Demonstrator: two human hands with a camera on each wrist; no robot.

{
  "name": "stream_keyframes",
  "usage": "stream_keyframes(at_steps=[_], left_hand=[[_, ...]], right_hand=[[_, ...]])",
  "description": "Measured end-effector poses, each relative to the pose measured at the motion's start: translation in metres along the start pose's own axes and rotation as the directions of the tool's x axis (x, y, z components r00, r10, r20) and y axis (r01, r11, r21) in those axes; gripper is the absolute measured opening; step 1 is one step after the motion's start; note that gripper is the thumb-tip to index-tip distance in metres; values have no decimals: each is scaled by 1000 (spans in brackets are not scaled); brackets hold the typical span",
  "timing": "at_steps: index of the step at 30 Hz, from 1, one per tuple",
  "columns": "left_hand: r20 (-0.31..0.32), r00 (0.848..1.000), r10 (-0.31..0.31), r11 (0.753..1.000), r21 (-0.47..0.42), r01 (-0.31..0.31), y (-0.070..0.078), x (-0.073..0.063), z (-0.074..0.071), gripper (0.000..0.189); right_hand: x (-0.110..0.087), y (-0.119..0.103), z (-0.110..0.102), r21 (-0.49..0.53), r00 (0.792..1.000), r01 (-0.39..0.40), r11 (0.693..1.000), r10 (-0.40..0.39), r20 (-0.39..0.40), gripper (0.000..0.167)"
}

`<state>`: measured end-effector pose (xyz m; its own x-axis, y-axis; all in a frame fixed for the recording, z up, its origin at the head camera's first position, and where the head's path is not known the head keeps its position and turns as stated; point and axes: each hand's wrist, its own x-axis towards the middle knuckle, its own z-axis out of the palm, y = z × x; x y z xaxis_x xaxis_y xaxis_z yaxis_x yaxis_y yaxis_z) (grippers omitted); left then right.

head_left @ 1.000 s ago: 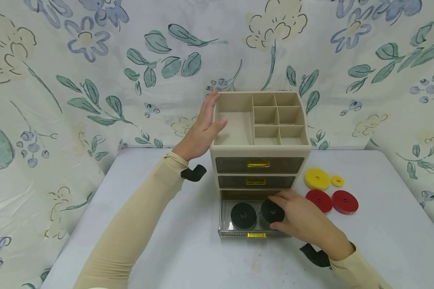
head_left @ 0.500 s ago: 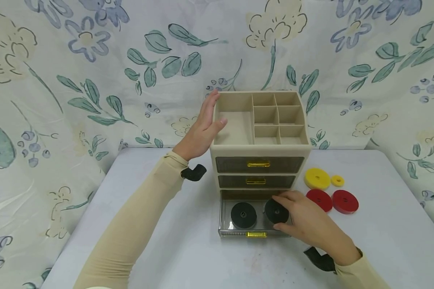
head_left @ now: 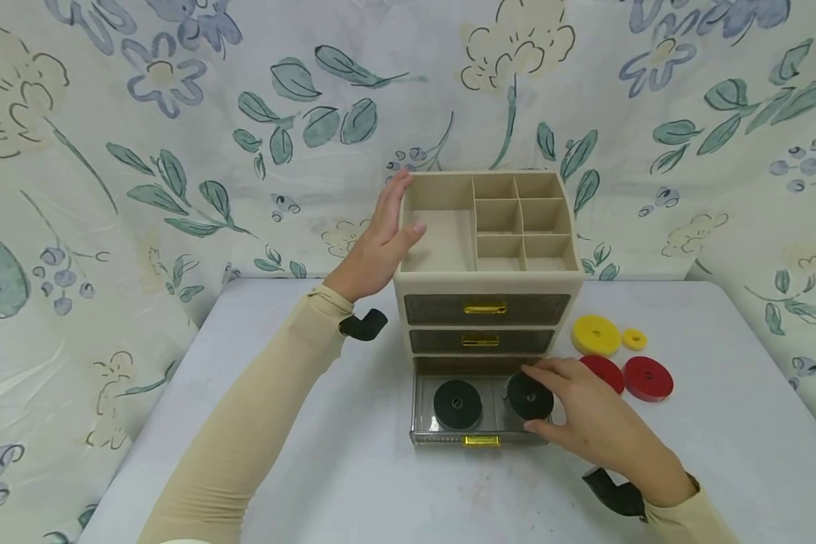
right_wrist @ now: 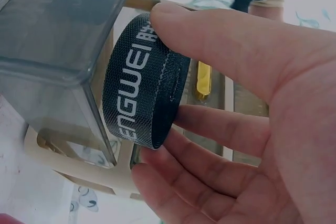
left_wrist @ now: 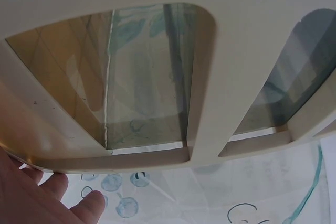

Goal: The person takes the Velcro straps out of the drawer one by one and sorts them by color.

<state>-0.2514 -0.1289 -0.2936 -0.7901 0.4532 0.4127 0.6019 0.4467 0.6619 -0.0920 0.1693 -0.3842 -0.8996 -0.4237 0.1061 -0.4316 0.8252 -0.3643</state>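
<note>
A beige desktop drawer organizer (head_left: 489, 284) stands at the back, its bottom drawer (head_left: 425, 423) pulled out. My left hand (head_left: 381, 243) rests along the organizer's left side, fingers straight and thumb at the top rim. In the left wrist view, its fingertips (left_wrist: 89, 205) lie at the frame's edge. My right hand (head_left: 588, 404) pinches a black roll of fabric strap tape (head_left: 530, 396) by its edge, over the right part of the open drawer. White lettering shows on this roll (right_wrist: 137, 80) in the right wrist view. Another black roll (head_left: 457, 405) lies flat in the drawer's left half.
Right of the organizer, two yellow rolls (head_left: 596, 335), one large and one small, lie on the white table (head_left: 340, 468). Two red rolls (head_left: 648, 378) lie nearer, one partly behind my right hand. A floral sheet (head_left: 326, 151) hangs behind. The two upper drawers (head_left: 442, 310) are closed.
My right hand has shifted to the right with the black roll, away from the other roll in the drawer. The left hand has stayed in place.
</note>
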Motion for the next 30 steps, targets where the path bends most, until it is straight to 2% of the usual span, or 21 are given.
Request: stream_keyframes(at_steps=[5,18,30], left_hand=[[0,1000,3,1000,-4,-3,-1,0,0,65],[6,1000,0,1000,-16,0,-3,0,0,66],[6,1000,-5,1000,-22,5,-1,-1,-1,64]], right_hand=[[-3,1,-2,-12,1000,-1,1000,0,-24,70],[-8,9,-10,-9,999,-50,999,50,-8,71],[-13,19,-14,9,999,-33,999,33,-33,65]])
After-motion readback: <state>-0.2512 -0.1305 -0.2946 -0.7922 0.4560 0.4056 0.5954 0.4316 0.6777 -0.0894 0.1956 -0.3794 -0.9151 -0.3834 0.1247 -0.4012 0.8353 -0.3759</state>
